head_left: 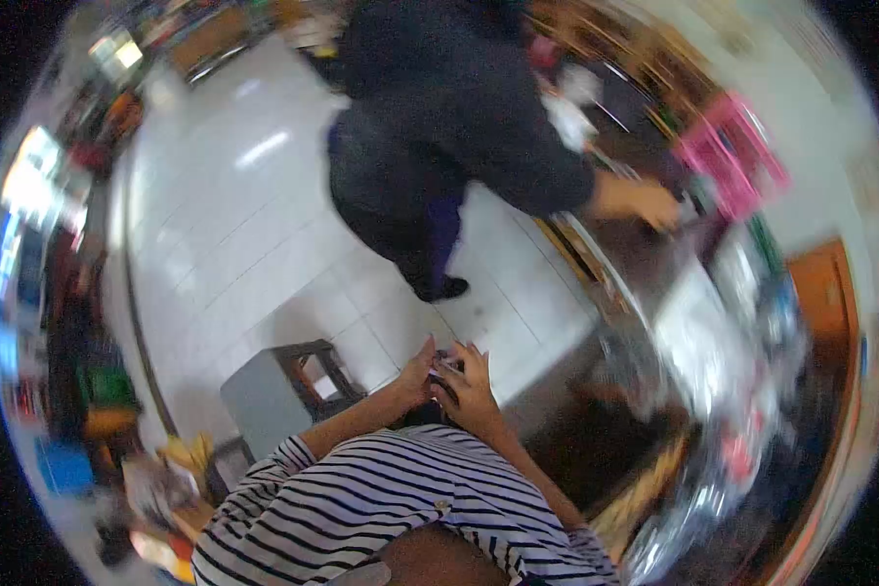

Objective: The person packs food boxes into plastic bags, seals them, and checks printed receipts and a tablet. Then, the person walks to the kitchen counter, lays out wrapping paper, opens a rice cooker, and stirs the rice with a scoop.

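My left hand [418,377] and my right hand [471,393] meet in front of my body, close to my striped shirt. Between them is a small object [446,364] with dark and pale parts, too blurred and too covered by fingers to name. The right hand's fingers curl over it from one side. On the other side, the left hand is closed against it with its thumb up.
A person in dark clothes [430,107] stands ahead, a hand [640,200] reaching over a cluttered table towards a pink plastic basket [737,156]. A grey stool [273,405] is at my left. Clear plastic bags [703,342] lie at right. White tiles [215,234] cover the floor.
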### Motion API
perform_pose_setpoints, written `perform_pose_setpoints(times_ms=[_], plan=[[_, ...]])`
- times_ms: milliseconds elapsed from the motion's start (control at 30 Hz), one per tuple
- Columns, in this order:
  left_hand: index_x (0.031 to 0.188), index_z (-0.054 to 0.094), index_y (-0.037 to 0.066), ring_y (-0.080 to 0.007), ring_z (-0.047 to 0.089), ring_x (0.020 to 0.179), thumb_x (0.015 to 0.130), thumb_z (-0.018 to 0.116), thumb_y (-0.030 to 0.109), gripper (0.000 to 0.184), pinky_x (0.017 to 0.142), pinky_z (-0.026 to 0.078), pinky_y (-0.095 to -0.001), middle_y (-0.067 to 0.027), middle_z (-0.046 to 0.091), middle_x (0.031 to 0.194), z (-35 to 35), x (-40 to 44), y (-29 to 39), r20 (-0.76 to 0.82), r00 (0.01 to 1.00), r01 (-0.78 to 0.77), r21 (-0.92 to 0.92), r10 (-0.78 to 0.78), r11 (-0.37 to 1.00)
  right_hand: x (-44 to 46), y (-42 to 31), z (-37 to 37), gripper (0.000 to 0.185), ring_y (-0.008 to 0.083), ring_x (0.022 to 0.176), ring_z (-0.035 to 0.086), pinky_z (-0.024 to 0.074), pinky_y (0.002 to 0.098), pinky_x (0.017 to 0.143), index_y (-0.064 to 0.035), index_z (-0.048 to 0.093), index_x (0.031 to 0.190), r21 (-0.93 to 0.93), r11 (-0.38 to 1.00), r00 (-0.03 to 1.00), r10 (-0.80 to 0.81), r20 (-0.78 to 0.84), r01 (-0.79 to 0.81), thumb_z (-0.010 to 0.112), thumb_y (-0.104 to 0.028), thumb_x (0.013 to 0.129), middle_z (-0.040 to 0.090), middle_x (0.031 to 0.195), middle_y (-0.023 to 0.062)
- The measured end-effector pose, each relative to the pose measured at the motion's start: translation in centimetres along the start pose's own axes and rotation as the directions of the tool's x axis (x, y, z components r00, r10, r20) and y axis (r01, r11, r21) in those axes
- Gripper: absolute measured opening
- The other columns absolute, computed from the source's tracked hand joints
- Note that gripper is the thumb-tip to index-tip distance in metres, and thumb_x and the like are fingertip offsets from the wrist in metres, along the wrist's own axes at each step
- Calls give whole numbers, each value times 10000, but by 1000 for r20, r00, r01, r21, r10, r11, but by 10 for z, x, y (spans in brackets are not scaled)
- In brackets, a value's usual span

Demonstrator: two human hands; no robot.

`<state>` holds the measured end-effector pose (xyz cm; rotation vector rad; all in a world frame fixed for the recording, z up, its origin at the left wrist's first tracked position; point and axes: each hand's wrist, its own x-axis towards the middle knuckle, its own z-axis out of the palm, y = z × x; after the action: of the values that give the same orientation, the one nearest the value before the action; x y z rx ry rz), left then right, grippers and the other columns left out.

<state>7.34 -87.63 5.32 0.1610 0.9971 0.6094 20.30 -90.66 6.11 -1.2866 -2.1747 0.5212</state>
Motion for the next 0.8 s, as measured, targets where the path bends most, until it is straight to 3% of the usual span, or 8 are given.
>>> perform_pose_setpoints(times_ms=[100, 167, 233, 333, 400, 467, 533, 800], plan=[[1120, 400, 33, -201, 545, 798, 870, 317, 502, 538, 724, 472, -357, -90, 517, 871, -97, 69, 9, -166, 904, -369, 162, 394, 915, 61, 26, 44, 337, 298, 1061, 430, 348, 488, 890, -31, 520, 1043, 553, 813, 984, 153, 96, -181, 565, -256, 796, 420, 1135, 150], [912, 445, 41, -146, 498, 646, 877, 367, 432, 400, 617, 449, -303, -52, 471, 704, -95, 30, 46, -236, 455, -587, 646, 859, 488, 104, 35, 81, 351, 274, 1018, 454, 380, 467, 863, -39, 508, 1045, 757, 420, 864, 295, 408, -500, 519, -310, 822, 446, 1084, 127], [813, 436, 42, -129, 471, 593, 873, 406, 403, 367, 561, 426, -276, -40, 449, 645, -103, -3, 79, -585, 680, -589, -79, 441, 804, 130, 26, 106, 386, 258, 998, 465, 399, 441, 848, -43, 498, 1046, 697, 21, 675, 270, 687, -717, 475, -367, 837, 467, 1049, 108], [804, 431, 36, -108, 430, 521, 896, 388, 319, 301, 485, 361, -240, -38, 437, 585, -157, -2, 115, -641, 200, -738, 400, 741, 544, 217, -7, 175, 499, 235, 993, 477, 403, 373, 859, -40, 488, 1063, 379, -333, 394, 24, 919, -863, 416, -478, 834, 504, 1036, 88], [959, 397, 45, -156, 478, 651, 907, 359, 254, 219, 594, 389, -315, -79, 493, 694, -174, -16, 141, -655, 23, -743, 494, 755, 451, 241, -27, 263, 436, 219, 1026, 447, 387, 371, 876, -57, 478, 1107, 676, 289, 688, -75, 722, -678, 420, -411, 859, 479, 1092, 92], [1057, 356, 43, -237, 444, 863, 901, 364, 250, 260, 776, 337, -398, -136, 453, 924, -213, -27, 170, -467, -337, -351, 868, 817, 352, 299, -108, 248, 374, 197, 1041, 449, 373, 326, 890, -38, 480, 1132, 343, -275, 407, -231, 884, -898, 440, -313, 883, 497, 1107, 100], [1163, 323, 35, -358, 236, 1179, 882, 363, 226, 341, 973, 70, -537, -190, 298, 1215, -278, -36, 215, -383, -412, 27, 902, 827, 431, 346, -156, 304, 424, 179, 992, 487, 391, 305, 867, -8, 489, 1111, 470, -62, 470, -240, 849, -881, 420, -358, 882, 525, 1056, 89], [1193, 322, 30, -376, 110, 1263, 861, 356, 260, 406, 946, -78, -593, -206, 250, 1279, -442, -151, 324, -502, -646, 72, 710, 575, 701, 455, -331, 421, 472, 81, 624, 468, 376, 219, 569, 60, 601, 868, 624, 576, 502, -381, 776, -528, 403, -367, 896, 570, 701, 25]])
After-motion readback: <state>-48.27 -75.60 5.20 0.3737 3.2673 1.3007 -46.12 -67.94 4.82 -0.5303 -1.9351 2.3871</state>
